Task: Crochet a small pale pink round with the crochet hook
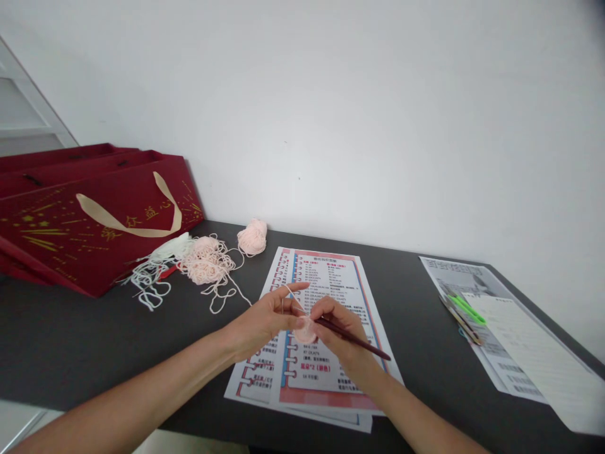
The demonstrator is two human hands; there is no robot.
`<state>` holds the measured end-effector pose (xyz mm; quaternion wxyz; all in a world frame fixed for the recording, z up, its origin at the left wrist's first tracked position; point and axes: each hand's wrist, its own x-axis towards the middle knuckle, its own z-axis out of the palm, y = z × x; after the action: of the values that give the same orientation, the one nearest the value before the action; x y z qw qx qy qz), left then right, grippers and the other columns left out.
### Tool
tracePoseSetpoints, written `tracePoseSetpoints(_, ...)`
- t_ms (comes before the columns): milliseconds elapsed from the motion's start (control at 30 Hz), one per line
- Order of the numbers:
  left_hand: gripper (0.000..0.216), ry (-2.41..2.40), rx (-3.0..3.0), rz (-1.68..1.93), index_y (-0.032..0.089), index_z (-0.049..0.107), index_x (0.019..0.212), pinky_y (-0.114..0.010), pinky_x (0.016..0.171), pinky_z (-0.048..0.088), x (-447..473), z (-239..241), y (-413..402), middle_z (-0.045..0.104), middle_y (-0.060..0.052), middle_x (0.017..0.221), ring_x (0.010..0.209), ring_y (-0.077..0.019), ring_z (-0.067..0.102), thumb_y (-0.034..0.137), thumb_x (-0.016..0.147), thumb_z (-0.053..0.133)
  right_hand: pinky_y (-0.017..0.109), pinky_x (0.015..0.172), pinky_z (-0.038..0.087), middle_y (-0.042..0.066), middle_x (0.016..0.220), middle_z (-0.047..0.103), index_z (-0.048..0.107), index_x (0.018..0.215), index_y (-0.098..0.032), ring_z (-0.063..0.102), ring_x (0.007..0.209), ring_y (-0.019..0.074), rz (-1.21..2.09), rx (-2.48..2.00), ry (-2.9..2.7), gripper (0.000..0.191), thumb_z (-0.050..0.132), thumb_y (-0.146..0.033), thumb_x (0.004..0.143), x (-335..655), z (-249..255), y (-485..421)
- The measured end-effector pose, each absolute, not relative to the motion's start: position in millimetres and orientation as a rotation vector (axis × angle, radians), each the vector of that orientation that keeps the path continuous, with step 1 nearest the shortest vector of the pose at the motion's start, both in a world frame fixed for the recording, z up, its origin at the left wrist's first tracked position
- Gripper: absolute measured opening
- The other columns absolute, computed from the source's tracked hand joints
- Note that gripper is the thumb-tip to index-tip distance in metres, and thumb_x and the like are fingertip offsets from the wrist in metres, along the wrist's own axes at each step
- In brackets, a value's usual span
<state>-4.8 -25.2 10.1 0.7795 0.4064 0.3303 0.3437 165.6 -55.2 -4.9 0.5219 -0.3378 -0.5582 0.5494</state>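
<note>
My left hand (267, 317) pinches a small round pink crochet piece (305, 329), and a strand of pink yarn (230, 282) runs over its raised forefinger. My right hand (341, 329) grips a dark red crochet hook (355, 338) whose tip meets the piece. Both hands hover above printed instruction sheets (326, 277) on the black table (94, 340). The strand leads back to a loose tangle of pink yarn (206, 261) at the left.
A small pink yarn ball (253, 237) lies near the wall. White yarn (154, 274) lies beside red gift bags (80, 214) at the left. Papers (515, 340) with green and brown pens (466, 313) lie at the right.
</note>
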Motion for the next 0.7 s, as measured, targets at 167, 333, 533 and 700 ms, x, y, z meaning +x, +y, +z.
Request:
tracePoseSetpoints(167,0.056,0.793,0.906,0.735,0.018,0.054,0.118,-0.026,0.066,0.039,-9.5,-0.3,-24.4,0.06,0.003,0.073,0.067,-0.0098,0.055,0.01,0.066,0.072,0.023,0.057,0.039,-0.003,0.068,0.056,0.06,0.078,-0.02,0.051,0.06,0.0098,1.27,-0.906,-1.372,0.009,0.066,-0.027,0.079,159.3,-10.6,-59.5)
tracePoseSetpoints(333,0.054,0.757,0.878,0.769,0.018,0.052,0.118,-0.024,0.062,0.039,-6.1,-5.7,-25.5,0.061,0.003,0.073,0.064,-0.0095,0.056,0.012,0.068,0.072,0.021,0.057,0.043,-0.004,0.073,0.058,0.057,0.083,-0.023,0.054,0.062,0.009,1.321,-0.846,-1.275,0.01,0.066,-0.025,0.08,157.7,-18.5,-58.8)
tracePoseSetpoints(533,0.066,0.696,0.759,0.778,0.02,0.042,0.129,-0.029,0.063,0.044,-2.8,-6.1,-23.5,0.062,0.002,0.074,0.063,-0.0139,0.06,0.012,0.07,0.07,0.019,0.047,0.043,-0.003,0.071,0.057,0.057,0.08,-0.021,0.053,0.054,0.0079,1.383,-0.857,-1.187,0.013,0.068,-0.026,0.077,158.0,-29.4,-50.2)
tracePoseSetpoints(700,0.065,0.688,0.657,0.732,0.018,0.043,0.129,-0.028,0.068,0.046,-5.1,-10.0,-20.0,0.062,0.0,0.078,0.068,-0.0129,0.061,0.012,0.07,0.071,0.02,0.048,0.043,-0.003,0.07,0.056,0.058,0.079,-0.022,0.052,0.056,0.0089,1.374,-0.871,-1.154,0.013,0.069,-0.027,0.076,156.6,-27.3,-48.8)
